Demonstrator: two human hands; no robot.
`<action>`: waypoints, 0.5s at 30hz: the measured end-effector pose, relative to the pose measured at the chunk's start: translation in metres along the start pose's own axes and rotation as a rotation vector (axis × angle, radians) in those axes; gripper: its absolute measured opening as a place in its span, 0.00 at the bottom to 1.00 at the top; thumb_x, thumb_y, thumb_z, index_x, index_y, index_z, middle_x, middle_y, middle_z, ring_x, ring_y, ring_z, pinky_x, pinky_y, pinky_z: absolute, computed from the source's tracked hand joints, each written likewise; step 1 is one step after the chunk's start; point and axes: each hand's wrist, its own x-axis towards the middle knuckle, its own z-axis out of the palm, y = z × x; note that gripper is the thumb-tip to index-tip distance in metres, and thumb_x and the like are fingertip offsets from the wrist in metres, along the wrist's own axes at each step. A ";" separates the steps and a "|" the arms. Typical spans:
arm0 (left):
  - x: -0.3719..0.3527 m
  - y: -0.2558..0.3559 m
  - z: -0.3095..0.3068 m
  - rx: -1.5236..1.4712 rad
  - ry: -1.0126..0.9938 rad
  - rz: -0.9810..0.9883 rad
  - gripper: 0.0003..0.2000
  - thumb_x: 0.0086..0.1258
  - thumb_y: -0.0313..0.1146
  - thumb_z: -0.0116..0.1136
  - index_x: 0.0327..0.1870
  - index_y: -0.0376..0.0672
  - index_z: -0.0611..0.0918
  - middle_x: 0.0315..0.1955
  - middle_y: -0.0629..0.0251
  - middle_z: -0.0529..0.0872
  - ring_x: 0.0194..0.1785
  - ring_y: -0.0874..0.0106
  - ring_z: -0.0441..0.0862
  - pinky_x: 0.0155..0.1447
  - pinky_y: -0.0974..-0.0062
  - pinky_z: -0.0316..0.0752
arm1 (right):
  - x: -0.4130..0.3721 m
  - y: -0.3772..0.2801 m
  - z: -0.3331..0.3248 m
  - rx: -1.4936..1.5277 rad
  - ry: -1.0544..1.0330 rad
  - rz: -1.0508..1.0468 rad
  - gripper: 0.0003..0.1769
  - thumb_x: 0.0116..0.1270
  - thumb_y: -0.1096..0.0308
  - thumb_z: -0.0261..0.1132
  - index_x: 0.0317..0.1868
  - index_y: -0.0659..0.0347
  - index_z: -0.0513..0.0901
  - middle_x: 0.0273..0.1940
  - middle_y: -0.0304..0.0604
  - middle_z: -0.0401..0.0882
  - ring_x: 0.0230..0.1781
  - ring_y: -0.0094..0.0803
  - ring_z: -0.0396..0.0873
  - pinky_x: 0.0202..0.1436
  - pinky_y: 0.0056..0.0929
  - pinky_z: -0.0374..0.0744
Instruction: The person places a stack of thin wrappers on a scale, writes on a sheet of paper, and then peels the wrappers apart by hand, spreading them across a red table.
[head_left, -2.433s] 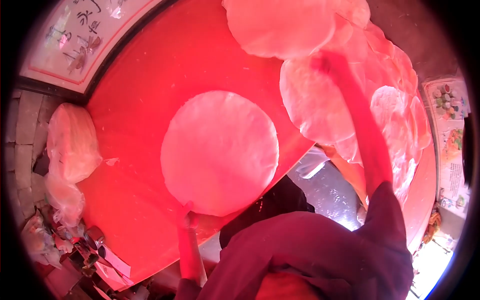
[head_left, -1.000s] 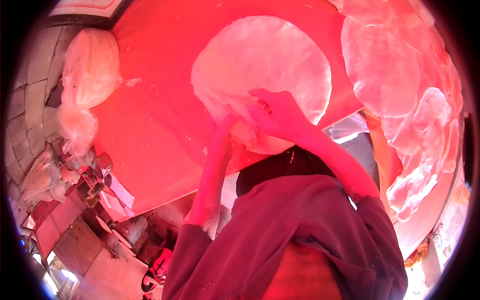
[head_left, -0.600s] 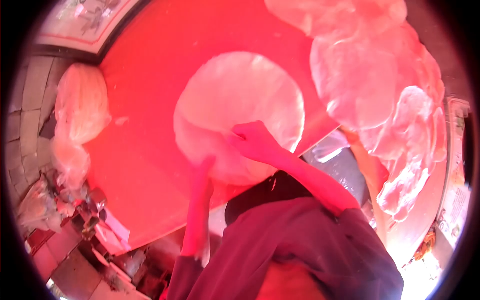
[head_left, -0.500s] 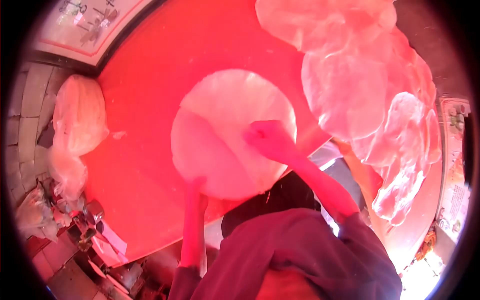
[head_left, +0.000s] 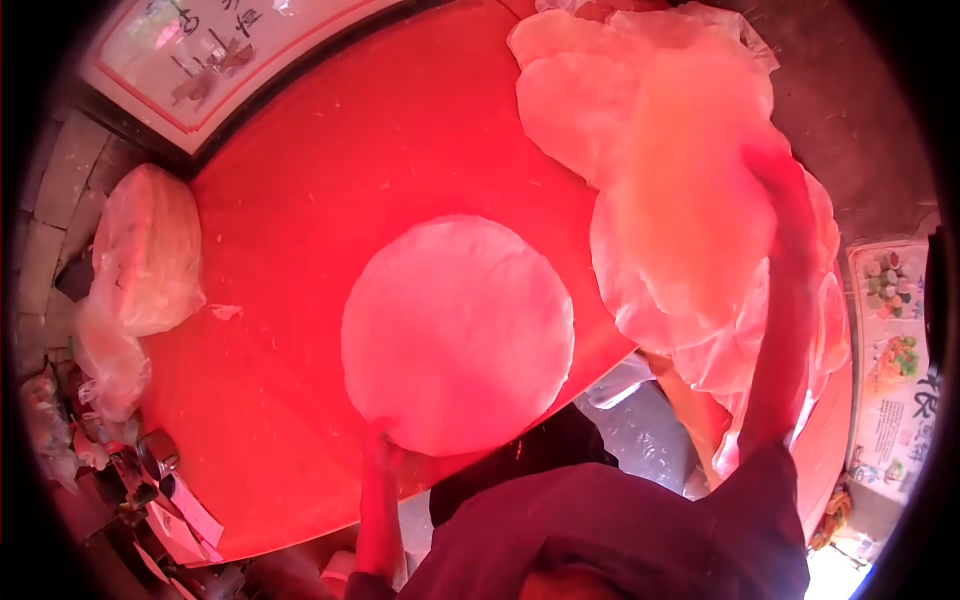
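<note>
A thin, round dough sheet point(head_left: 458, 330) lies flat near the front edge of the red table. My left hand point(head_left: 384, 440) is at its lower-left rim, fingers closed on the edge. To the right, my right hand point(head_left: 775, 175) is stretched out over a spread pile of similar thin sheets point(head_left: 570, 105). A motion-blurred dough sheet point(head_left: 690, 180) hangs from its closed fingers and overlaps the pile in this view.
A clear plastic bag with pale contents point(head_left: 150, 250) sits at the table's left edge. Framed panels with pictures and writing stand at the upper left point(head_left: 215, 60) and right point(head_left: 890, 350). Small items clutter the lower left. The red tabletop point(head_left: 300, 200) extends around the sheet.
My right hand has moved from the round sheet up and right to the pile, carrying a peeled sheet. The fold on the round dough is gone. My left hand remains at the rim.
</note>
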 end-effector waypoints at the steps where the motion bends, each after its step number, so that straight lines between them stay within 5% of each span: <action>1: 0.002 -0.001 -0.004 0.016 -0.009 0.007 0.26 0.58 0.25 0.57 0.61 0.36 0.72 0.51 0.60 0.81 0.54 0.62 0.80 0.57 0.62 0.79 | 0.025 0.011 0.014 0.009 -0.079 -0.036 0.12 0.67 0.66 0.63 0.46 0.63 0.83 0.43 0.37 0.82 0.45 0.24 0.80 0.49 0.22 0.78; 3: 0.005 -0.004 -0.019 0.037 -0.017 0.018 0.26 0.58 0.25 0.57 0.61 0.36 0.72 0.50 0.61 0.81 0.54 0.62 0.80 0.57 0.63 0.79 | 0.127 0.071 -0.011 0.117 -0.235 0.195 0.07 0.67 0.69 0.63 0.42 0.61 0.83 0.40 0.36 0.83 0.38 0.24 0.81 0.42 0.21 0.79; 5: 0.011 -0.005 -0.034 0.063 0.037 -0.010 0.25 0.58 0.25 0.58 0.60 0.35 0.73 0.50 0.61 0.81 0.54 0.62 0.80 0.58 0.63 0.79 | 0.156 0.033 0.048 0.202 -0.214 0.167 0.04 0.66 0.71 0.63 0.39 0.60 0.82 0.36 0.35 0.83 0.32 0.25 0.81 0.37 0.21 0.80; 7: 0.002 -0.002 -0.015 0.061 -0.004 0.008 0.25 0.58 0.25 0.58 0.60 0.35 0.73 0.50 0.61 0.82 0.55 0.62 0.80 0.58 0.63 0.79 | 0.252 0.040 0.033 0.323 -0.092 0.228 0.09 0.65 0.70 0.65 0.44 0.62 0.82 0.39 0.40 0.84 0.38 0.28 0.83 0.42 0.25 0.83; 8: 0.000 0.000 -0.008 0.051 -0.043 0.019 0.24 0.59 0.25 0.58 0.60 0.35 0.73 0.50 0.61 0.82 0.55 0.62 0.80 0.59 0.63 0.78 | 0.262 0.027 0.035 0.325 -0.090 0.224 0.09 0.65 0.70 0.65 0.44 0.62 0.82 0.39 0.40 0.84 0.38 0.28 0.83 0.42 0.25 0.83; 10: -0.003 -0.001 -0.012 0.001 -0.038 0.010 0.26 0.59 0.25 0.58 0.61 0.35 0.72 0.53 0.60 0.81 0.57 0.61 0.79 0.61 0.62 0.77 | 0.275 -0.008 0.041 0.398 -0.423 0.047 0.07 0.65 0.72 0.60 0.39 0.66 0.81 0.34 0.45 0.85 0.30 0.34 0.84 0.33 0.29 0.85; 11: -0.005 -0.002 -0.014 -0.049 -0.031 0.001 0.27 0.59 0.25 0.58 0.63 0.35 0.71 0.55 0.59 0.80 0.59 0.60 0.78 0.62 0.61 0.76 | 0.282 0.017 0.038 0.393 -0.420 0.046 0.07 0.65 0.72 0.60 0.39 0.66 0.81 0.34 0.45 0.85 0.30 0.34 0.84 0.33 0.29 0.85; 13: -0.017 0.003 0.000 -0.055 -0.040 0.018 0.28 0.60 0.26 0.60 0.64 0.34 0.70 0.55 0.59 0.79 0.59 0.61 0.78 0.62 0.63 0.75 | 0.290 0.084 0.034 0.247 -0.085 -0.018 0.04 0.66 0.70 0.62 0.39 0.60 0.82 0.34 0.38 0.83 0.32 0.27 0.81 0.36 0.24 0.82; 14: -0.023 0.004 0.009 -0.059 -0.045 0.040 0.29 0.61 0.28 0.61 0.65 0.34 0.70 0.55 0.59 0.79 0.58 0.62 0.77 0.61 0.65 0.75 | 0.216 0.064 0.060 0.212 -0.117 0.059 0.06 0.67 0.69 0.62 0.40 0.61 0.80 0.33 0.41 0.83 0.32 0.30 0.82 0.36 0.29 0.83; 15: -0.028 0.004 0.016 -0.059 -0.049 0.037 0.29 0.61 0.28 0.61 0.65 0.34 0.70 0.55 0.59 0.79 0.58 0.62 0.77 0.61 0.65 0.75 | 0.220 0.135 0.035 0.293 -0.238 0.183 0.09 0.67 0.68 0.62 0.44 0.63 0.79 0.36 0.43 0.83 0.34 0.34 0.83 0.38 0.32 0.84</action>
